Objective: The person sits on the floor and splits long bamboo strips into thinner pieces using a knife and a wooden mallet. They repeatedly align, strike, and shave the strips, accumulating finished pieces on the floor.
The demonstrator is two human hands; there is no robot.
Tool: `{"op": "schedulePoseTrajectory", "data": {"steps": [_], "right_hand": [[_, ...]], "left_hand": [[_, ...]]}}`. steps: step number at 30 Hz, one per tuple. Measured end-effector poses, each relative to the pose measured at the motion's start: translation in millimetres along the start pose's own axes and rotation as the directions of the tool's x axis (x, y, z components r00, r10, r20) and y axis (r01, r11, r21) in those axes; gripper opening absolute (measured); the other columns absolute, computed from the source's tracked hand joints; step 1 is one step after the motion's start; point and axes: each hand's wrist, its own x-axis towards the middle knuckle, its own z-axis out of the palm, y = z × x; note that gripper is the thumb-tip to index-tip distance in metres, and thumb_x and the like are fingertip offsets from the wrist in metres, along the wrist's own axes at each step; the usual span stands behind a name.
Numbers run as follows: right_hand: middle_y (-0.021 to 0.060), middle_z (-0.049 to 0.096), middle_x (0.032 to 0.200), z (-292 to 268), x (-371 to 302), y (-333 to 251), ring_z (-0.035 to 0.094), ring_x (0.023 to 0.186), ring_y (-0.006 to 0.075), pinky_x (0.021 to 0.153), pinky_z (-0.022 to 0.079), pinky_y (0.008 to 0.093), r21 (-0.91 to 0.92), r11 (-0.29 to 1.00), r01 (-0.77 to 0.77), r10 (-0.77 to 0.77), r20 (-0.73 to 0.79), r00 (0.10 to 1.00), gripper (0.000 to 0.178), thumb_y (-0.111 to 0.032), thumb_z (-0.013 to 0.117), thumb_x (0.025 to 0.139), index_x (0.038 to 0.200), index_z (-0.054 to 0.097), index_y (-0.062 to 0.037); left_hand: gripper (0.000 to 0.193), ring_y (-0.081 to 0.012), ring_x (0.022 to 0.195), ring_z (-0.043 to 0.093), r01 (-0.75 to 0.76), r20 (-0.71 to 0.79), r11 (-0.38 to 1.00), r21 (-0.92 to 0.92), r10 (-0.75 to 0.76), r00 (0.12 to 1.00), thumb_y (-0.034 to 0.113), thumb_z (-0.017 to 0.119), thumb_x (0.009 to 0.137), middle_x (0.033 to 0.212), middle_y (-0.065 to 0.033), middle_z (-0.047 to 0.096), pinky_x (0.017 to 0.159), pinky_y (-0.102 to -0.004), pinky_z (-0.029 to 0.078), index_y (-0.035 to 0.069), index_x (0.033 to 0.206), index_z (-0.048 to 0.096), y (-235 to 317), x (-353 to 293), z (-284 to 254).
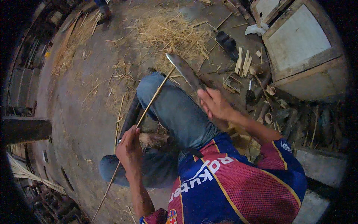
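My left hand (128, 146) is closed around a long thin bamboo strip (152, 99). The strip slants from the lower left up across my raised knee, and its upper end lies beside the blade. In my right hand (214, 103) is a large knife (185, 71) with a broad, slightly curved blade, its tip pointing up and left. My fingers hide most of the knife's handle. Beneath the strip is my leg in blue jeans (179, 112). Whether the blade touches the strip I cannot tell.
A heap of pale shavings (167, 31) lies on the floor ahead. At the right are a dark sandal (226, 43), split bamboo pieces (242, 63), bamboo tubes (269, 118) and a framed panel (304, 39). A bundle of strips (31, 173) lies at the lower left.
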Motion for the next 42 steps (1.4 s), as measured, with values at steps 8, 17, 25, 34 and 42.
{"op": "schedulePoseTrajectory", "data": {"steps": [8,17,25,34,42], "right_hand": [[0.0022,0.05,0.058,8,-17,0,0.05,0.043,0.0106,0.039,0.041,0.0266,-0.096,0.995,-0.019,0.03,0.109,0.994,0.048,-0.049,0.045,0.1,0.081,0.049,-0.005],[0.0026,0.049,0.055,21,-19,2,0.048,0.04,0.0104,0.038,0.04,0.0269,-0.022,0.999,-0.023,0.022,-0.01,1.0,0.048,-0.046,0.044,0.101,0.079,0.05,-0.0044],[0.0011,0.048,0.054,28,-32,6,0.049,0.042,0.0101,0.04,0.04,0.0264,-0.002,0.999,-0.035,0.036,0.07,0.997,0.049,-0.048,0.043,0.101,0.079,0.05,-0.0054],[0.0021,0.05,0.056,34,-50,8,0.05,0.043,0.0092,0.042,0.04,0.0256,-0.095,0.995,-0.034,0.059,0.277,0.959,0.05,-0.05,0.043,0.101,0.079,0.05,-0.005],[0.0016,0.052,0.058,36,-48,18,0.05,0.043,0.0102,0.039,0.041,0.0274,-0.069,0.996,-0.06,0.076,0.252,0.965,0.046,-0.047,0.048,0.1,0.08,0.054,-0.0059]], "left_hand": [[0.015,-0.0234,0.071,0.066,0.058,0.044,0.997,-0.052,-0.055,0.997,0.005,0.068,0.087,0.086,-0.0122,0.07,0.065,-0.0293,0.051,0.002,0.102,0.068,-1,-4,-2],[0.015,-0.0261,0.07,0.066,0.016,0.048,1.0,-0.018,-0.015,0.999,0.007,0.068,0.088,0.085,-0.0124,0.069,0.063,-0.0312,0.051,0.005,0.102,0.07,0,-3,-1],[0.013,-0.0279,0.076,0.069,0.067,0.083,0.998,-0.006,-0.066,0.994,0.013,0.069,0.088,0.091,-0.0116,0.071,0.064,-0.0339,0.053,0.006,0.099,0.072,-3,-8,4],[0.014,-0.0272,0.079,0.07,0.05,0.07,0.998,-0.049,-0.047,0.996,0.013,0.071,0.087,0.092,-0.0106,0.072,0.067,-0.0322,0.054,0.006,0.099,0.071,-3,-6,7],[0.019,-0.029,0.079,0.07,0.119,0.112,0.99,-0.081,-0.11,0.988,0.022,0.068,0.09,0.094,-0.013,0.071,0.068,-0.032,0.053,0.006,0.101,0.07,3,1,4]]}}
